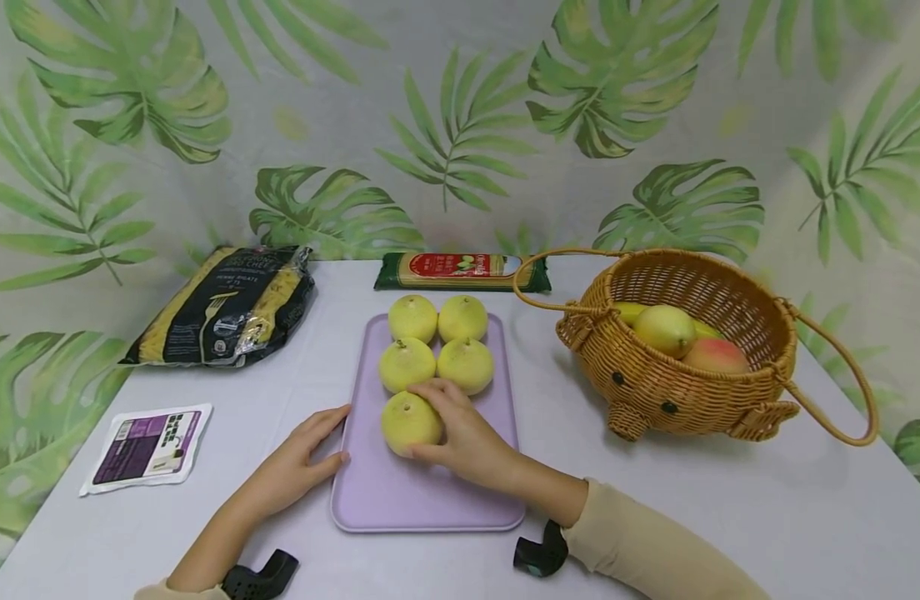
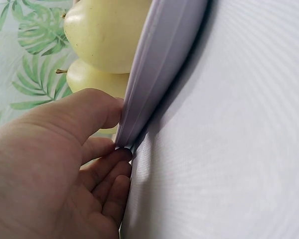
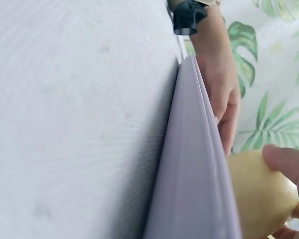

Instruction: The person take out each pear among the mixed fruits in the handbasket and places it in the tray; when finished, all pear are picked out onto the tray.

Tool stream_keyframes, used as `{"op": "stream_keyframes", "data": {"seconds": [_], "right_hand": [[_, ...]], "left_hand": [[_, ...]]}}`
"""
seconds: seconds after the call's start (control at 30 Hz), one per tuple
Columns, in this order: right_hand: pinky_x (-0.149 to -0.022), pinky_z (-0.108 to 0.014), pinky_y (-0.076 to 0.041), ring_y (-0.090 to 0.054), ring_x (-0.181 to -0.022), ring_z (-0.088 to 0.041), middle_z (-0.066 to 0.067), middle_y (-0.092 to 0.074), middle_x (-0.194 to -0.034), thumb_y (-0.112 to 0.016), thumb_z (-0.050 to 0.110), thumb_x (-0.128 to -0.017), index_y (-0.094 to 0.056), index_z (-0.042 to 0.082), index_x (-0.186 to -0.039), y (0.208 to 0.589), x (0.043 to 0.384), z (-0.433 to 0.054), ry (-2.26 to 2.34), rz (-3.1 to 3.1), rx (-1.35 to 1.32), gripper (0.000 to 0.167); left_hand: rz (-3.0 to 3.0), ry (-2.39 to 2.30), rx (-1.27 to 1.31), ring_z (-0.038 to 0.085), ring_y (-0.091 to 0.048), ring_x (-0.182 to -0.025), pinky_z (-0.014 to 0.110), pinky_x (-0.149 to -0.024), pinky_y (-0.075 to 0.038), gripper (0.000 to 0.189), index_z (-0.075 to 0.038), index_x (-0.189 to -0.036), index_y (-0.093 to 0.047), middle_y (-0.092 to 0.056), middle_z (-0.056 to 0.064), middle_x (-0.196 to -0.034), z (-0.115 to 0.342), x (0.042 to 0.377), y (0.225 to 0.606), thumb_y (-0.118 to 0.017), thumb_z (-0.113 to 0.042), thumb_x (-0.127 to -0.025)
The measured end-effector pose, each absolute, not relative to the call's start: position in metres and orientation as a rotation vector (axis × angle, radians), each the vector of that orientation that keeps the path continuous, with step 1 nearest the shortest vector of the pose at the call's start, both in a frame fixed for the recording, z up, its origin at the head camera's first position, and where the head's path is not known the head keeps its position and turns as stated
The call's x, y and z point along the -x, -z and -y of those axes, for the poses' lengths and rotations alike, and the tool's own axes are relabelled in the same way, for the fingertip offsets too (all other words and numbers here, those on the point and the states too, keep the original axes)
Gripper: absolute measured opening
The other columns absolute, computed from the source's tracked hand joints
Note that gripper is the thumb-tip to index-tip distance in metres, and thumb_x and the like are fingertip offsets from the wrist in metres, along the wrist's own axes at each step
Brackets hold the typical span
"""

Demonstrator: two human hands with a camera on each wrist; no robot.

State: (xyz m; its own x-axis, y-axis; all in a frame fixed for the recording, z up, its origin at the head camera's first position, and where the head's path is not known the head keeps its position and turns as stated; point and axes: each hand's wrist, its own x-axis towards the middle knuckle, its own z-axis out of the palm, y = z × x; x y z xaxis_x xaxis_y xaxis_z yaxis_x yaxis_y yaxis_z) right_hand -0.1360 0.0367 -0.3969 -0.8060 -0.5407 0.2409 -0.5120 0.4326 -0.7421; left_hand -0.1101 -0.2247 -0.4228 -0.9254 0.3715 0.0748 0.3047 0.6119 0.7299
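Note:
Several round yellow pears (image 1: 466, 367) stand in two rows at the far end of the lilac tray (image 1: 388, 504). Nearer to me, one single pear (image 1: 411, 423) sits behind them, and my right hand (image 1: 466, 433) grips it from the right, thumb at its near side and fingers over the far side. My left hand (image 1: 298, 462) is at the tray's left edge, with thumb and fingertips against the rim. The left wrist view shows the thumb (image 2: 97, 107) at the rim and the other fingers low beside the outer wall.
At right stands a pig-shaped wicker basket (image 1: 670, 396) holding several fruits, its loop handles sticking out. A bag of penne (image 1: 227, 308) lies back left, a flat white-and-purple packet (image 1: 148, 448) nearer. The spaghetti pack (image 1: 460, 271) lies behind the tray, before a leaf-print curtain (image 1: 475, 125).

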Motion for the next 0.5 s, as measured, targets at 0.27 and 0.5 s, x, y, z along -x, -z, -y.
{"op": "stream_keyframes", "data": {"seconds": [0.27, 0.5], "right_hand": [[-0.103, -0.033, -0.026, -0.029, -0.125, -0.01, 0.002, -0.031, -0.137, -0.067, 0.04, -0.078, -0.032, 0.016, -0.137, 0.372, 0.131, -0.058, 1.33, -2.566, 0.951, 0.073], [-0.103, -0.039, -0.026, -0.028, -0.127, -0.016, -0.005, -0.035, -0.137, -0.07, 0.021, -0.079, -0.035, 0.013, -0.135, 0.337, 0.121, -0.11, 1.393, -2.655, 1.137, 0.066]], "left_hand": [[-2.731, -1.222, -0.557, 0.028, -0.027, -0.128, 0.049, -0.102, -0.023, 0.061, -0.007, -0.139, -0.033, -0.037, 0.008, -0.136, 0.226, 0.109, 0.426, -0.06, -0.024, -0.087], [-2.736, -1.22, -0.558, 0.028, -0.027, -0.127, 0.049, -0.101, -0.023, 0.061, -0.006, -0.139, -0.032, -0.037, 0.009, -0.136, 0.225, 0.11, 0.427, -0.06, -0.024, -0.087]]}}
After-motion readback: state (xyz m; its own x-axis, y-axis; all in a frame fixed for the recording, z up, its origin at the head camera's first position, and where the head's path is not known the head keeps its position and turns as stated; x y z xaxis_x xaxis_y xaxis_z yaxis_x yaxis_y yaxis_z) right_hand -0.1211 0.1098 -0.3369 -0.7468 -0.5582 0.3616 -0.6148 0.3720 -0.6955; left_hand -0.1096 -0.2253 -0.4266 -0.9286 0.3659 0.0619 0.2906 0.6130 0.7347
